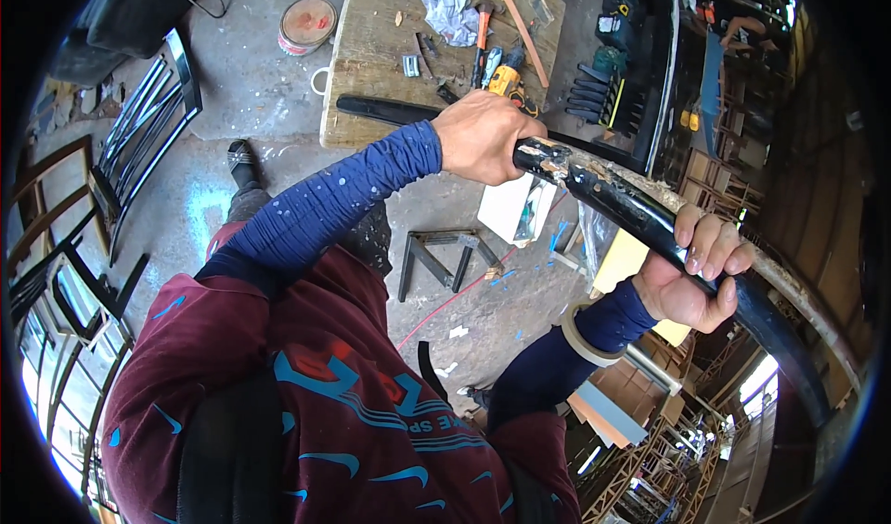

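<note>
A long curved black wooden piece point(622, 204) with chipped paint and bare wood along its upper edge runs from the centre toward the lower right. My left hand point(481, 137) is closed around its near end. My right hand point(698, 273) grips it further along, fingers wrapped over the top. A roll of tape point(583, 338) sits around my right wrist like a bracelet. Both forearms wear dark blue sleeves.
A wooden board table point(371, 60) holds a hammer point(483, 23), a yellow tool point(506, 80), a crumpled cloth point(447, 6) and a black slat point(385, 109). A paint can point(306, 25) stands on the concrete floor. Black chair frames point(139, 143) lie left; a small metal frame point(445, 255) below.
</note>
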The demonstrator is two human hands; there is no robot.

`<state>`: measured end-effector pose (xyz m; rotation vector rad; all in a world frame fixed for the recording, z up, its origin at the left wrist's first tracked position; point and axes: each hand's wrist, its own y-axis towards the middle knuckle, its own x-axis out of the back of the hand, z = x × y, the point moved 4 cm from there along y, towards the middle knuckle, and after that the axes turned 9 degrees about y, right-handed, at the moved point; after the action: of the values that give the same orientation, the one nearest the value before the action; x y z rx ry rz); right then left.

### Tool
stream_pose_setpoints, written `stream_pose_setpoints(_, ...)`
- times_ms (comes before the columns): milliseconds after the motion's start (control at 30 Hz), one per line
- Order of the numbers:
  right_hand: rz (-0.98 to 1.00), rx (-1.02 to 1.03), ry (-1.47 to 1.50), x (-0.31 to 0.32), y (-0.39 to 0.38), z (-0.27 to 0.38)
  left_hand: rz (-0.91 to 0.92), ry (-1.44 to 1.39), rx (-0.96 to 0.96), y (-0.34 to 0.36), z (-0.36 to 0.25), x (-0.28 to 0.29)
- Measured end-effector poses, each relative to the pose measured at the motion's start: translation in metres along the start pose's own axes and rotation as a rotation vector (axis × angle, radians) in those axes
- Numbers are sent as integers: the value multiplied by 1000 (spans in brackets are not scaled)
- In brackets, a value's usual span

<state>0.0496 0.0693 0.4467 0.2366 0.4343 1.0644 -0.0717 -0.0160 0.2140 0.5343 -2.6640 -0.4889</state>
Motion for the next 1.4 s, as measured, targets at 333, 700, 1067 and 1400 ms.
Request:
stream_pose_setpoints(333,-32,-9,0,-7,9,-4,-89,59,23,8,1,-1)
stream_pose_setpoints(700,-58,13,22,-6,13,-8,-104,77,9,11,4,-9)
stream_pose_setpoints(1067,-98,33,35,-8,12,-12,-64,163,38,5,-4,-4)
stream_pose_setpoints(1400,-163,34,115,-35,30,-27,-234,142,91,-17,-18,27)
